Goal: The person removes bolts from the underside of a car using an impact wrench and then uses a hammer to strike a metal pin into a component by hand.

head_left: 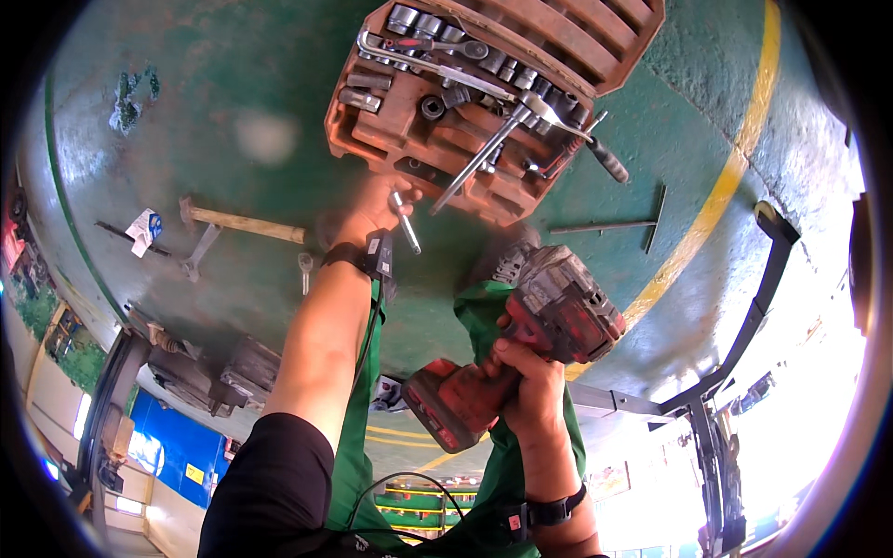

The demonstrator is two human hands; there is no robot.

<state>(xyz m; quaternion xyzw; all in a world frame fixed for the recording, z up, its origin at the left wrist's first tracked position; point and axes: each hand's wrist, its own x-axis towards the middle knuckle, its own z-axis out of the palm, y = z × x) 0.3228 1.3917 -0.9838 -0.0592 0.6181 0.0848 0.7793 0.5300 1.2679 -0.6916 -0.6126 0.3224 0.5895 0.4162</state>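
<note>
My left hand (377,200) is closed around a short chrome extension bar (406,226), just off the near edge of an open orange-brown socket case (372,139). My right hand (535,377) grips the handle of a worn red and black cordless impact wrench (558,307), its battery toward me and its front end pointing away. In the case lie several sockets (433,108), a ratchet (474,49) and a bent chrome bar (437,68). A second ratchet (609,160) with a dark grip and a long steel bar (479,158) rest across its right side.
On the green floor to the left lie a wooden-handled hammer (246,223), a spanner (202,249) and a small metal tool (305,272). To the right are a T-handle wrench (605,226), a yellow floor line (716,200) and a black lift arm (744,335).
</note>
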